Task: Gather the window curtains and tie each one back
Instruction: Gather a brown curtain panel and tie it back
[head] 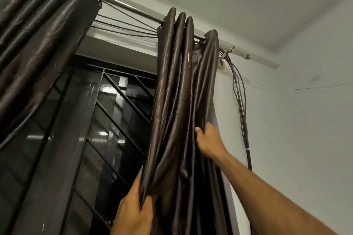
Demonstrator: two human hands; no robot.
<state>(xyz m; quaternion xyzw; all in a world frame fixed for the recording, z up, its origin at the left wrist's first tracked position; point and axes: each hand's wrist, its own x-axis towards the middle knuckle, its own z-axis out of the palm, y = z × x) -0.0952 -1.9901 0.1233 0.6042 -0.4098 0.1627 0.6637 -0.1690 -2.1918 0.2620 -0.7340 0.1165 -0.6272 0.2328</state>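
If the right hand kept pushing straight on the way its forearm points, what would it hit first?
The right hand already grips the right-hand curtain, so it would only press deeper into those folds. Behind them probably lies the window grille or the wall; depth is unclear.

My left hand (pixel 133 210) gripped the bunched brown curtain's (pixel 177 105) leading edge while my right hand (pixel 208 141) clutched its folds higher up, beneath the steel rod (pixel 131 8) and beside the barred window (pixel 114 112)

Two curtains (pixel 177 86) on rod (pixel 129 8), cables (pixel 240 101) hanging right of rt one.
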